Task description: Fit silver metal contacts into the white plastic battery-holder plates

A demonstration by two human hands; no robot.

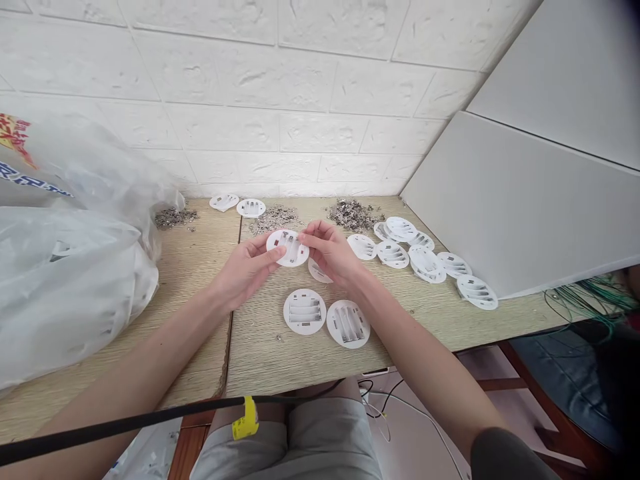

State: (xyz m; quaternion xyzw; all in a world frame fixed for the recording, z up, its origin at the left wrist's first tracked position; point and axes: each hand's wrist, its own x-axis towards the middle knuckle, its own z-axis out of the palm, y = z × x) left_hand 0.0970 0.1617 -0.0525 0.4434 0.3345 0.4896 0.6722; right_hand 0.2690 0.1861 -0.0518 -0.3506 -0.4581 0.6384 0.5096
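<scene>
Between my two hands, just above the table, is a round white plastic battery holder (289, 249) with long slots across its face. My left hand (249, 268) pinches its left edge, thumb on top. On its right side my right hand (330, 250) grips the rim, with the thumb and fingertips at the slots; whether a small metal piece is between them I cannot make out. Partly hidden under my right hand lies another battery holder (319, 271). Two more, a left one (305, 311) and a right one (349, 324), lie nearer me.
Piles of small metal contacts (353, 215) sit along the wall, including a middle pile (276, 219) and a left pile (175, 218). Several white holders (393, 254) spread rightward. Plastic bags (75, 280) fill the left side. Green wires (590, 300) lie far right. A black cable (150, 419) crosses in front.
</scene>
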